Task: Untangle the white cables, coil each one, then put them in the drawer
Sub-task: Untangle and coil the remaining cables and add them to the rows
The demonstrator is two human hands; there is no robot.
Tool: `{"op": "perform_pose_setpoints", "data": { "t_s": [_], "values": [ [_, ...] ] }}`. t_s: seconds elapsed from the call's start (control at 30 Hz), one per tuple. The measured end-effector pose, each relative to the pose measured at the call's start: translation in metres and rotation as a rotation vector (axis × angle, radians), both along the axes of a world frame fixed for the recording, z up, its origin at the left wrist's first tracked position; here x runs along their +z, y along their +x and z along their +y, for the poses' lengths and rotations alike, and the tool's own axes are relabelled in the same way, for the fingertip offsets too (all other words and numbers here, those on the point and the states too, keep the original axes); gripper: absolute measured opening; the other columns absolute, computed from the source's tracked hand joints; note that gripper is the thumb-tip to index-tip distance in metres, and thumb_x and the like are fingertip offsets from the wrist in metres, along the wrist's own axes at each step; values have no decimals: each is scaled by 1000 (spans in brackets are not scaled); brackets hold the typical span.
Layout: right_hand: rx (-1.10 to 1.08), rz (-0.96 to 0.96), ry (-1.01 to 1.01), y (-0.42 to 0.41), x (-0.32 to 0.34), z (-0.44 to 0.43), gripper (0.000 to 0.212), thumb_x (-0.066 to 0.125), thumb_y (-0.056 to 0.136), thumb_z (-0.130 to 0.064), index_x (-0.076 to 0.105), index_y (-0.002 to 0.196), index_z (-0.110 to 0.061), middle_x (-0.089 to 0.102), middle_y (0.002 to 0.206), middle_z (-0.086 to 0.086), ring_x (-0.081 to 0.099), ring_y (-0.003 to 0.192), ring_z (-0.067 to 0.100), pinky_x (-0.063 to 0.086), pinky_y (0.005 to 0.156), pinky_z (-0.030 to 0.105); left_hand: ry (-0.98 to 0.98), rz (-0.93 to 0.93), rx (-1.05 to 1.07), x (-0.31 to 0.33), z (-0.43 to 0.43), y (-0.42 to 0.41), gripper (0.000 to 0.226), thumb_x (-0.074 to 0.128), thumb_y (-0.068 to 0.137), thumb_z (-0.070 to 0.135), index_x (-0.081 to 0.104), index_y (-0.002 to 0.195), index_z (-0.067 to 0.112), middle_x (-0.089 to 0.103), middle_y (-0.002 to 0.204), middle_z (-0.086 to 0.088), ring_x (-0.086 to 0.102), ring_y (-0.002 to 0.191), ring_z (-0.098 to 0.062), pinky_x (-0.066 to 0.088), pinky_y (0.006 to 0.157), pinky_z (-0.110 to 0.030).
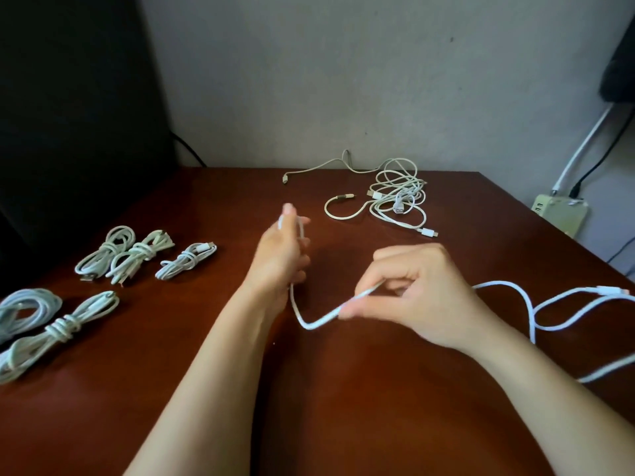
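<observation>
A long white cable [531, 309] runs between both hands above the brown table [343, 407]. My left hand [280, 255] grips one end of it, held upright. My right hand [419, 297] pinches the cable a short way along, and a sagging loop hangs between the hands. The rest trails off to the right edge. A tangled pile of white cables [395, 197] lies at the far side of the table. Several coiled, tied cables [137, 254] lie at the left, with larger bundles [58, 329] nearer me. No drawer is in view.
A beige cable [323, 168] lies along the back edge by the wall. A power strip [560, 214] sits beyond the table's right side. A dark panel [75, 115] stands at the back left.
</observation>
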State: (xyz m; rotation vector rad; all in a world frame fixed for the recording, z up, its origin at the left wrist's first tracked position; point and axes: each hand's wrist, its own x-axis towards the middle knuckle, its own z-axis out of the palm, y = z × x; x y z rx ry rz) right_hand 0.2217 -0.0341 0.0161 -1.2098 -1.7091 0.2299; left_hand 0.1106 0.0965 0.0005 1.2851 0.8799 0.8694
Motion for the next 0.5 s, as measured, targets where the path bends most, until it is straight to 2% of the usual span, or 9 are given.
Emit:
{"op": "perform_pose_setpoints", "data": {
  "t_s": [0.1, 0.17, 0.23, 0.33, 0.4, 0.5],
  "values": [
    [-124, 134, 63, 4, 3, -1, 21, 82, 64, -31, 63, 55, -30, 53, 52, -5, 38, 43, -1, 25, 47, 9, -11, 113, -277, 0, -14, 7, 43, 28, 101, 49, 60, 96, 21, 44, 68, 2, 33, 42, -4, 24, 40, -15],
    [-237, 231, 118, 9, 4, 1, 25, 78, 66, -37, 61, 50, -27, 55, 47, -7, 42, 45, -2, 29, 49, 10, -162, 26, -508, 0, -21, 10, 43, 34, 96, 53, 59, 85, 20, 40, 65, 1, 27, 43, -6, 17, 39, -13],
    [-375, 228, 146, 17, 4, 3, 33, 74, 69, -42, 59, 47, -23, 53, 44, -7, 42, 45, 0, 30, 50, 12, -290, -66, -665, 0, -24, 12, 45, 39, 86, 58, 63, 82, 20, 38, 64, 1, 23, 43, -5, 13, 39, -14],
    [-506, 218, 143, 22, 2, 5, 41, 78, 75, -33, 54, 43, -25, 46, 37, -15, 41, 41, 0, 28, 50, 9, -365, -130, -761, 2, -27, 13, 49, 33, 92, 56, 60, 100, 17, 36, 64, 0, 22, 45, -6, 12, 41, -14],
    [-567, 180, 132, 23, 0, 6, 44, 76, 78, -32, 51, 42, -25, 44, 36, -17, 42, 41, 1, 28, 50, 9, -405, -167, -789, 4, -29, 11, 50, 30, 94, 55, 60, 101, 16, 36, 65, 0, 20, 47, -7, 12, 42, -15],
    [-629, 125, 137, 23, -3, 7, 46, 73, 78, -41, 49, 40, -28, 46, 37, -14, 42, 42, 4, 30, 49, 15, -454, -225, -834, 7, -31, 9, 52, 33, 89, 57, 62, 99, 15, 37, 66, -1, 19, 49, -9, 13, 42, -16]
  ]
}}
